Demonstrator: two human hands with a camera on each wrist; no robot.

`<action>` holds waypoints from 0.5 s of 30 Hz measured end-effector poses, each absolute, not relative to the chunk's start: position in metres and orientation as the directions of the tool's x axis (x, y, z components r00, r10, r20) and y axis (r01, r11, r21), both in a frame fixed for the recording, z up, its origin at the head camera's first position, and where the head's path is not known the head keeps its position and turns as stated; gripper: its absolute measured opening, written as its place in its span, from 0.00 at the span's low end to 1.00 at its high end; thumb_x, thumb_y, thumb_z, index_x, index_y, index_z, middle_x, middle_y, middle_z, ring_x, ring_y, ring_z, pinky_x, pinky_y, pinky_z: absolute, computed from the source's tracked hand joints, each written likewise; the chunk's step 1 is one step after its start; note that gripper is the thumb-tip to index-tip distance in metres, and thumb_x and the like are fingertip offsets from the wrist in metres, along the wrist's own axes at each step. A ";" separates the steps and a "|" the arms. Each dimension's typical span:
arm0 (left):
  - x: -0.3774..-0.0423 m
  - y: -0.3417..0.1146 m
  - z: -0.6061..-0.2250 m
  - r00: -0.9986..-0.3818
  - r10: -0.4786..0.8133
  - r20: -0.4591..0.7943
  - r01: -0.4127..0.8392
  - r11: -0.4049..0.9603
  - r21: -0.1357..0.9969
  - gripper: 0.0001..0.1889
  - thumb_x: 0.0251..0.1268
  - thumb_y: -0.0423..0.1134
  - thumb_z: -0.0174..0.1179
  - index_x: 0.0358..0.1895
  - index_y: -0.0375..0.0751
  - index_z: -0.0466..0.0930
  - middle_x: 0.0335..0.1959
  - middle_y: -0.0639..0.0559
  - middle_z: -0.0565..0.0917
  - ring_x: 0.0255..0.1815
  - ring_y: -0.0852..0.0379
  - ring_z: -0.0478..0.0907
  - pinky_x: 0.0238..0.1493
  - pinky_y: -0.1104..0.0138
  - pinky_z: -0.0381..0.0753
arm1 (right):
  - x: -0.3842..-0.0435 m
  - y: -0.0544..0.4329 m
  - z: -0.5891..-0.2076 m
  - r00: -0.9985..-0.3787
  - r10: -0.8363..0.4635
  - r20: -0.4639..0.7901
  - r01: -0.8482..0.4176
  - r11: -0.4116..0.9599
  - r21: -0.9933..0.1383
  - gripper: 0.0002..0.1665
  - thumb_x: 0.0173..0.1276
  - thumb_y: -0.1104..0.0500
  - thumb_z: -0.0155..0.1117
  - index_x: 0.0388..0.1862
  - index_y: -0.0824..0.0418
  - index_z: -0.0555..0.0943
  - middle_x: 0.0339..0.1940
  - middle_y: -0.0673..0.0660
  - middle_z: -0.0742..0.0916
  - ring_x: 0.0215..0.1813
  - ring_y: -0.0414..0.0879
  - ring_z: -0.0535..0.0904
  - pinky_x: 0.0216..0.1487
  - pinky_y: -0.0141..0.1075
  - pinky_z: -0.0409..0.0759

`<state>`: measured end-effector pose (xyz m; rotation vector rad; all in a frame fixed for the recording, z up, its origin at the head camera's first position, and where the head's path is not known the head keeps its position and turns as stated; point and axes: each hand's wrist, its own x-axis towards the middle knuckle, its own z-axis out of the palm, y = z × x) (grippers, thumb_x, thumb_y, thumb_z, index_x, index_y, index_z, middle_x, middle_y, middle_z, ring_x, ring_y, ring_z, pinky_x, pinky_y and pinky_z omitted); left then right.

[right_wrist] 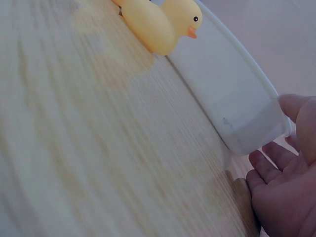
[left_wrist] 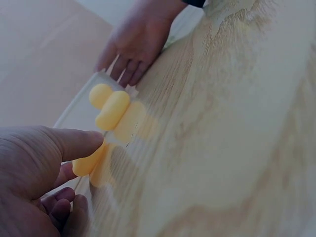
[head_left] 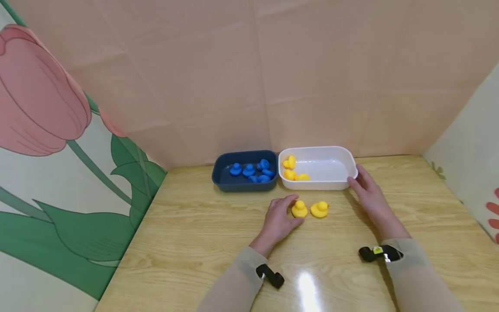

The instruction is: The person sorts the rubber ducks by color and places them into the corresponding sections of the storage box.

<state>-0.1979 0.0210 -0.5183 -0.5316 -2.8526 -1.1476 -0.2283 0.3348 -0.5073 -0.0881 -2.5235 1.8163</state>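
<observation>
Two yellow rubber ducks sit side by side on the table. Around the left duck (head_left: 299, 209) curl the thumb and fingers of my left hand (head_left: 277, 220); in the left wrist view the thumb (left_wrist: 81, 142) partly covers it. The right duck (head_left: 319, 209) stands just beside, and its eye and orange beak show in the right wrist view. Behind them is a white tub (head_left: 312, 186) with several yellow ducks in its left end. My right hand (head_left: 369, 194) holds this tub at its right end, thumb (right_wrist: 294, 105) at the rim and fingers by the end wall.
Left of the white tub stands a dark blue tub (head_left: 243, 188) with several blue ducks (head_left: 248, 170) in it. Both tubs are close to the pinkish covered wall (head_left: 218, 86) at the back. Side walls flank the wooden table (head_left: 187, 242).
</observation>
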 end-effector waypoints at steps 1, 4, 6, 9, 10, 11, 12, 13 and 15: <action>-0.198 0.021 -0.518 -0.942 0.303 0.144 0.318 0.670 0.671 0.36 0.69 0.47 0.80 0.78 0.57 0.77 0.67 0.63 0.86 0.72 0.55 0.72 0.75 0.61 0.73 | -0.228 0.335 -0.507 -0.998 0.065 -0.010 0.030 0.317 -0.948 0.55 0.85 0.28 0.49 0.95 0.43 0.35 0.94 0.59 0.48 0.91 0.66 0.42 0.84 0.69 0.46; -0.198 0.021 -0.518 -0.942 0.302 0.145 0.317 0.663 0.679 0.36 0.69 0.47 0.80 0.78 0.57 0.78 0.67 0.63 0.86 0.72 0.56 0.72 0.75 0.62 0.73 | -0.229 0.335 -0.507 -0.998 0.068 -0.017 0.038 0.319 -0.947 0.55 0.85 0.27 0.49 0.95 0.42 0.35 0.94 0.58 0.47 0.91 0.66 0.41 0.84 0.69 0.46; -0.198 0.021 -0.518 -0.942 0.301 0.147 0.317 0.659 0.682 0.35 0.69 0.47 0.81 0.78 0.57 0.78 0.66 0.64 0.87 0.72 0.56 0.72 0.74 0.62 0.73 | -0.229 0.335 -0.507 -0.997 0.070 -0.022 0.043 0.322 -0.946 0.55 0.85 0.27 0.49 0.95 0.42 0.34 0.94 0.58 0.47 0.91 0.66 0.41 0.84 0.69 0.46; -0.198 0.020 -0.517 -0.942 0.301 0.151 0.319 0.654 0.686 0.35 0.69 0.47 0.81 0.78 0.57 0.78 0.66 0.63 0.87 0.71 0.56 0.72 0.74 0.61 0.73 | -0.229 0.335 -0.506 -0.997 0.073 -0.023 0.045 0.324 -0.945 0.54 0.85 0.27 0.48 0.95 0.41 0.35 0.94 0.57 0.47 0.92 0.65 0.41 0.84 0.69 0.47; -0.198 0.020 -0.517 -0.941 0.301 0.154 0.321 0.652 0.687 0.35 0.69 0.46 0.81 0.77 0.57 0.78 0.65 0.63 0.87 0.71 0.56 0.72 0.74 0.61 0.74 | -0.229 0.335 -0.506 -0.997 0.074 -0.023 0.046 0.325 -0.945 0.54 0.85 0.27 0.48 0.95 0.42 0.35 0.94 0.57 0.47 0.92 0.65 0.41 0.84 0.69 0.47; -0.198 0.020 -0.517 -0.941 0.301 0.155 0.321 0.650 0.688 0.35 0.69 0.46 0.81 0.77 0.57 0.78 0.65 0.63 0.87 0.71 0.56 0.72 0.74 0.61 0.74 | -0.229 0.335 -0.506 -0.997 0.075 -0.023 0.047 0.327 -0.944 0.54 0.85 0.27 0.48 0.95 0.42 0.35 0.94 0.57 0.47 0.92 0.65 0.41 0.84 0.69 0.47; -0.197 0.020 -0.517 -0.941 0.301 0.157 0.322 0.648 0.691 0.35 0.69 0.46 0.81 0.77 0.57 0.79 0.65 0.62 0.88 0.71 0.56 0.73 0.74 0.61 0.74 | -0.228 0.335 -0.505 -0.997 0.075 -0.023 0.046 0.329 -0.943 0.54 0.85 0.27 0.48 0.95 0.42 0.35 0.94 0.57 0.47 0.92 0.65 0.42 0.84 0.69 0.47; -0.197 0.019 -0.517 -0.941 0.300 0.158 0.322 0.643 0.695 0.35 0.69 0.46 0.81 0.77 0.57 0.79 0.64 0.62 0.88 0.71 0.55 0.73 0.74 0.60 0.74 | -0.228 0.335 -0.505 -0.997 0.074 -0.022 0.046 0.331 -0.943 0.54 0.85 0.27 0.48 0.95 0.42 0.35 0.94 0.57 0.47 0.91 0.65 0.42 0.84 0.69 0.47; -0.197 0.019 -0.517 -0.942 0.298 0.154 0.317 0.638 0.702 0.34 0.69 0.46 0.81 0.77 0.57 0.79 0.64 0.61 0.88 0.71 0.55 0.73 0.74 0.60 0.74 | -0.228 0.335 -0.505 -0.997 0.073 -0.021 0.045 0.336 -0.941 0.55 0.85 0.27 0.48 0.95 0.42 0.35 0.94 0.57 0.47 0.91 0.65 0.41 0.84 0.69 0.47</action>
